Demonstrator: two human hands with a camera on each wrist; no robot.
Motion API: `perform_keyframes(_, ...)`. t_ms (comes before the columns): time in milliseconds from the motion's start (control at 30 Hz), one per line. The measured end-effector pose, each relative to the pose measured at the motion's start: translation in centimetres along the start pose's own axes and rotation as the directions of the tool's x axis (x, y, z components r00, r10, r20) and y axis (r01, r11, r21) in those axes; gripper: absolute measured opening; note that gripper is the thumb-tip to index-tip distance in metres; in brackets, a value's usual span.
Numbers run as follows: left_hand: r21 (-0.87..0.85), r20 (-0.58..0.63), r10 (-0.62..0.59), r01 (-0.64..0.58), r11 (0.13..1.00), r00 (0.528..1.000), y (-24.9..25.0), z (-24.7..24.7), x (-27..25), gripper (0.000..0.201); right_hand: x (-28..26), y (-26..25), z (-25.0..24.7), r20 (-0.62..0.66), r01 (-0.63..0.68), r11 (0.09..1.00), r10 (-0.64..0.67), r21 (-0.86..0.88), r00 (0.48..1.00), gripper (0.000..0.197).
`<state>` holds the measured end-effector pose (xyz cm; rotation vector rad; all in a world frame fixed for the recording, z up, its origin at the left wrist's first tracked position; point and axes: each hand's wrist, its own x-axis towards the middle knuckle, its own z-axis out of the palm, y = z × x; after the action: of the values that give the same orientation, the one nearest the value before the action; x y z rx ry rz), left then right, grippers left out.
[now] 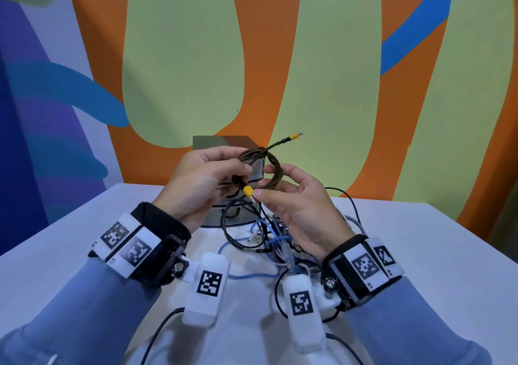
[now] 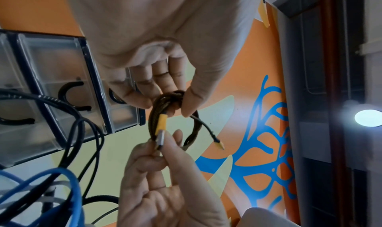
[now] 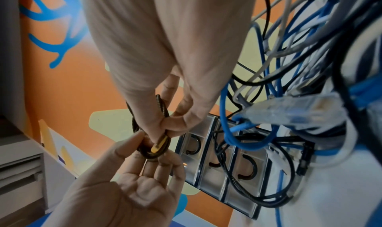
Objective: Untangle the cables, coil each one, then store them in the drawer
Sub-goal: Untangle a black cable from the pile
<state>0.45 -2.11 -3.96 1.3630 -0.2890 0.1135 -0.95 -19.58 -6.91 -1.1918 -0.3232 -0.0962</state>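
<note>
Braided cable [image 1: 267, 168] coiled, left hand [image 1: 196, 185] pinching coil, right hand [image 1: 297, 205] pinching yellow plug [image 1: 248, 191]

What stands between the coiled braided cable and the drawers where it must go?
The braided cable, held by both hands, has open air before the drawer unit. The drawers look closed, and tangled cables lie against the lowest front.

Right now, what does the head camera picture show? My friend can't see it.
Two hands hold a coiled brown braided cable with yellow plugs: left hand grips the coil, right hand pinches one plug. Below, tangled cables lie on a white table.
</note>
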Motion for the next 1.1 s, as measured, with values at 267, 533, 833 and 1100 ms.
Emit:
perform_keyframes(267,0.179,-0.088,0.096,-0.079,0.981,0.992,-0.8,0.2,0.2,0.018,-0.2,-0.1,0.4,0.05,0.07,0.988,-0.064,-0.139,0.997,0.021)
perform_keyframes(533,0.427,-0.11,0.255,-0.186,0.885,0.961,-1.6,0.6,0.3,0.025,-0.4,0.8,1.1,0.14,-0.025,0.997,0.035,-0.071,0.99,0.024)
perform_keyframes(833,0.002,-0.022,-0.003,0.003,1.0,1.0,-0.9,0.0,0.5,0.025,-0.1,0.2,0.4,0.027,-0.017,0.994,0.014,0.107,1.0,0.029)
perform_keyframes(1100,-0.194,-0.175,-0.063,0.028,0.981,0.983,-1.1,0.0,0.9,0.014,0.1,-0.1,0.1,-0.023,0.001,0.994,0.001,0.112,1.0,0.042)
